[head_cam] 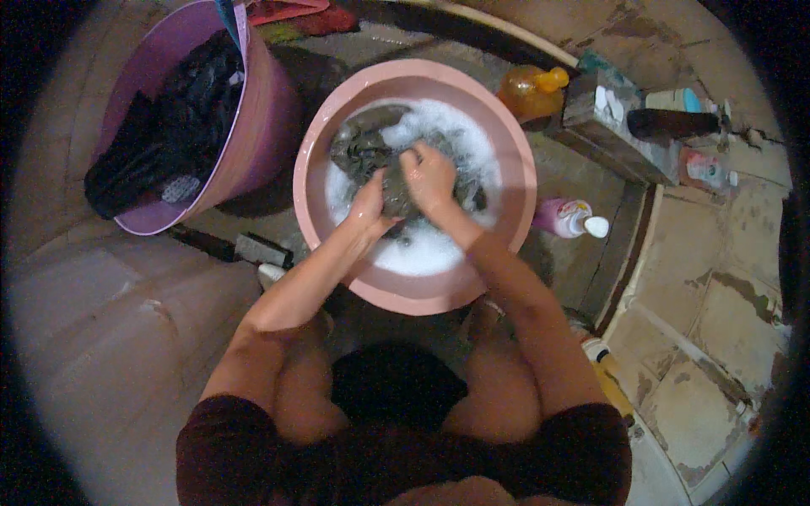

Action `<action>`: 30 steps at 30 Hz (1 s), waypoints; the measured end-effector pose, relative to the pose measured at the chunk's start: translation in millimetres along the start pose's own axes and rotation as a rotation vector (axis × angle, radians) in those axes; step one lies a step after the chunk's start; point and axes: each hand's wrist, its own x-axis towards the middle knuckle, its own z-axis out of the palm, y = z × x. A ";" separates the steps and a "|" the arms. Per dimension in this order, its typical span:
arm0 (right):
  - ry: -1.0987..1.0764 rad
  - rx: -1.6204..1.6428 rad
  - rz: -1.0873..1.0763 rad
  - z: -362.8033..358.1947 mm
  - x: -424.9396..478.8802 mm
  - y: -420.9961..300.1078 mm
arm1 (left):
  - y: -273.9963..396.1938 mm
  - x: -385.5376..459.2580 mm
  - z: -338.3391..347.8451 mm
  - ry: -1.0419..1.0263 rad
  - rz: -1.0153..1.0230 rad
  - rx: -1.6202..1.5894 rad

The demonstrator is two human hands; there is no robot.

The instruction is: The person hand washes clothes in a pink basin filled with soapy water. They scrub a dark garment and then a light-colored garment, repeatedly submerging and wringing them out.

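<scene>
A round pink plastic basin (414,302) holds white suds, water and a wet dark grey-green cloth or garment (364,152). In the left half of the basin, my left hand (369,201) grips a bunched part of the cloth, its thumb side towards the middle. My right hand (429,177) is closed on the same cloth just right of it, fingers curled at the top. Between the two hands the cloth is gathered; the rest of it lies in the foamy water around them. Some fingertips are hidden by the cloth and the hands.
Left stands a purple tub (269,126) with dark clothes (183,107). A brush (262,250) lies below it. Right of the basin are an amber bottle (531,95), a pink bottle with white cap (566,217) and a ledge (607,136) bearing several containers.
</scene>
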 end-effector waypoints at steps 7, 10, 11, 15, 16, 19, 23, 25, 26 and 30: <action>-0.229 -0.524 -0.140 -7.2 -5.1 -25.1 | 3.8 -8.6 2.8 -0.062 0.057 -0.155; -0.111 -0.052 -0.082 -37.7 8.2 19.1 | 28.0 -27.9 12.6 0.159 0.051 0.140; -0.062 -0.066 -0.071 -53.0 2.6 12.4 | 43.9 -29.2 8.1 0.077 0.163 0.314; 0.176 -0.226 -0.225 -77.1 -29.9 18.8 | 45.5 -6.1 -10.1 -0.027 0.502 1.035; 0.096 -0.342 -0.252 -69.8 -33.4 19.0 | 29.0 2.3 -4.3 0.036 0.675 1.249; -0.002 -0.687 -0.411 -10.5 -50.6 57.9 | -20.9 51.4 -16.9 0.118 0.751 1.920; -0.349 -0.917 -0.182 28.6 -45.0 107.8 | -30.9 89.1 -19.4 0.096 0.629 2.386; -0.354 -0.789 -0.256 12.8 -25.3 129.3 | -15.5 91.1 -11.5 -0.056 0.498 2.299; -0.355 -0.724 -0.298 1.8 -14.3 136.1 | -5.1 91.8 -7.6 -0.124 0.435 2.252; -0.487 -0.158 -0.135 -50.7 6.1 47.1 | 34.5 62.5 -20.1 -0.079 0.060 0.970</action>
